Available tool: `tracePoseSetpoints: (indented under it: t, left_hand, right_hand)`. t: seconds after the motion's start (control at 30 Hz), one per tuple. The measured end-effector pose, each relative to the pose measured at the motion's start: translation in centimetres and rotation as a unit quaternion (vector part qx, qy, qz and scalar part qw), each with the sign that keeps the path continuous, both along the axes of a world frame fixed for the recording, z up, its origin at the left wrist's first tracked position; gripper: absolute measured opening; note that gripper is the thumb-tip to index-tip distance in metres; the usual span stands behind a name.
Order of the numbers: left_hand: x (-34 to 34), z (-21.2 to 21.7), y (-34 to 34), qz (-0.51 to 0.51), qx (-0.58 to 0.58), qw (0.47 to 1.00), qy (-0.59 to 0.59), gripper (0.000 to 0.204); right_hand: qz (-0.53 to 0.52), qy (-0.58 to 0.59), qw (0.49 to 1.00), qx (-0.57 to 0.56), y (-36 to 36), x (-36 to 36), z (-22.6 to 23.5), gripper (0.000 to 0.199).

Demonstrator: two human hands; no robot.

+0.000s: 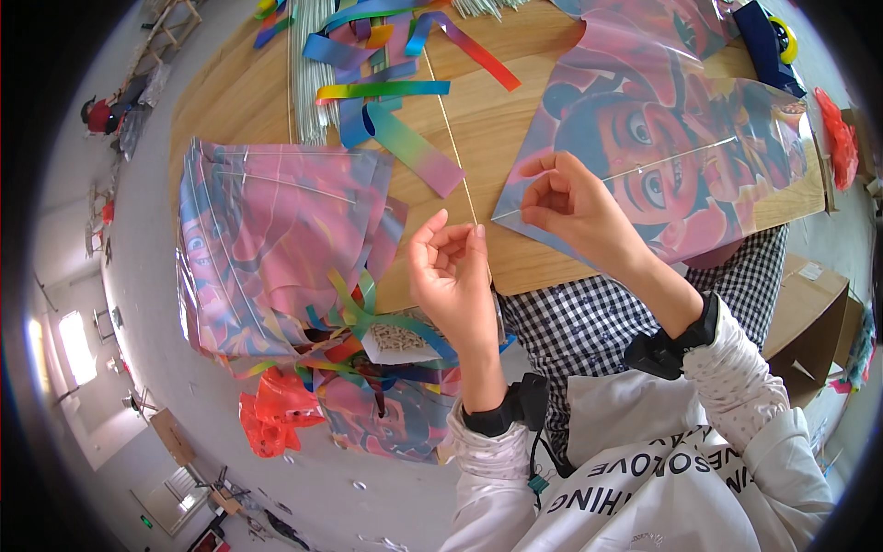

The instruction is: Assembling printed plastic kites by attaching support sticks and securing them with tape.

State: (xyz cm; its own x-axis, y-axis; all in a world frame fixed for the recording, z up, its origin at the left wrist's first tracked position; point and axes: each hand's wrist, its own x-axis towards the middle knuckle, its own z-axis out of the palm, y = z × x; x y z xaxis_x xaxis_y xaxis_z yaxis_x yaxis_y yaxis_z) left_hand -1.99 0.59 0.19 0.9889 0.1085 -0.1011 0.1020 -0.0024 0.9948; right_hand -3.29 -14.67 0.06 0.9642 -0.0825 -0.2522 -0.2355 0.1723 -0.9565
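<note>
My left hand (451, 281) is over the table's front edge, thumb and fingertips closed together. Whatever it pinches, if anything, is too small to make out. My right hand (575, 207) hovers at the pointed left corner of a printed film kite (676, 152), fingers curled in toward the thumb; a thin thing between them cannot be made out. A slim pale rod (662, 164) runs lengthwise across this kite. Left of my left hand lies a stack of similar pink and blue kites (285, 230), hanging over the table edge.
Rainbow ribbons (414, 147) lie across the wooden table (510, 120), beside a bundle of thin white rods (313, 83). A dark blue tape dispenser (768, 51) with yellow tape stands at the far right. Red plastic bags (276, 414) hang lower left; a cardboard box (805, 317) stands right.
</note>
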Motion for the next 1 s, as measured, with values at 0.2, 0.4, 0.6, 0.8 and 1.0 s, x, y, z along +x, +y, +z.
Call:
tracePoseSetpoints:
  t: [0.2,0.4,0.6,0.8,1.0]
  left_hand:
    - [0.0,-2.0,-1.1,0.012,0.18,0.982,-0.065,0.034]
    - [-0.1,-2.8,-1.3,0.027,0.218,0.973,-0.069,0.033]
    - [-0.1,-3.3,-1.4,0.022,0.254,0.962,-0.099,0.034]
    - [0.1,-3.7,-1.3,0.022,0.288,0.95,-0.119,0.033]
    - [0.2,-3.8,-1.4,0.017,0.283,0.952,-0.118,0.035]
  right_hand:
    - [-0.018,-0.056,0.96,-0.275,1.2,0.8,-0.5,0.028]
    - [-0.037,-0.082,0.92,-0.381,1.5,0.7,-1.7,0.024]
    - [-0.039,-0.078,0.911,-0.403,1.6,0.8,-2.3,0.024]
    - [-0.044,-0.067,0.906,-0.415,1.9,0.8,-2.3,0.031]
    - [-0.037,-0.068,0.899,-0.432,1.8,0.8,-2.4,0.029]
